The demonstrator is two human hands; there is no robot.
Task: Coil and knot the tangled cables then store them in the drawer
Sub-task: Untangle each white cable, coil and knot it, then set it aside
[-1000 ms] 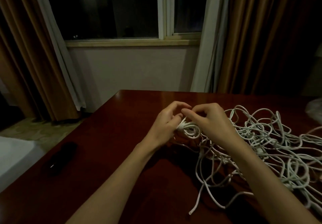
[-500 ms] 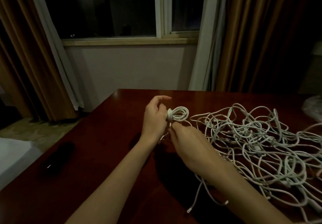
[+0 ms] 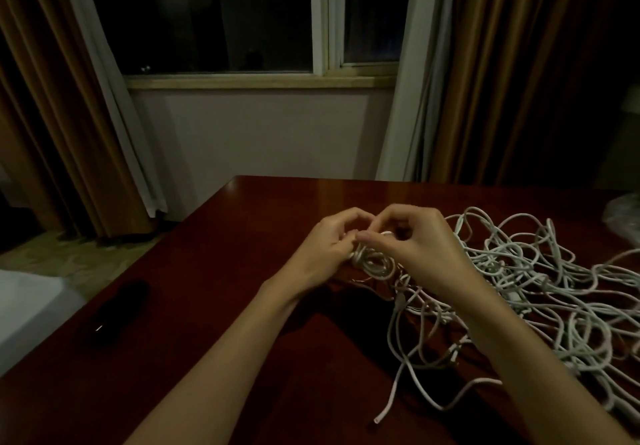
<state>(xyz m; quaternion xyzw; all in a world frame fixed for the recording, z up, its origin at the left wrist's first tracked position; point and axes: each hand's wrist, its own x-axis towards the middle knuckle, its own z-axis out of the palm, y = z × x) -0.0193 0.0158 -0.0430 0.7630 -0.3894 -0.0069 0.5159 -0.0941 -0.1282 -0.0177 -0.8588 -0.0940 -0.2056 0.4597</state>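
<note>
A small coil of white cable [image 3: 375, 264] hangs between both hands just above the dark red table [image 3: 214, 306]. My left hand [image 3: 323, 250] grips the coil's left side with curled fingers. My right hand [image 3: 412, 243] pinches the cable at the coil's top, thumb and fingertips meeting those of the left. A large tangle of white cables [image 3: 540, 292] spreads over the table to the right of my right hand, partly hidden by my right forearm. One loose cable end [image 3: 379, 418] lies near the front.
A dark oblong object [image 3: 117, 309] lies on the table's left part. A crinkled clear bag [image 3: 623, 216] sits at the far right edge. Curtains and a window stand behind the table. No drawer is in view.
My right hand has come up from below the coil to its top, meeting the left hand's fingertips. The coil has dropped lower between the hands.
</note>
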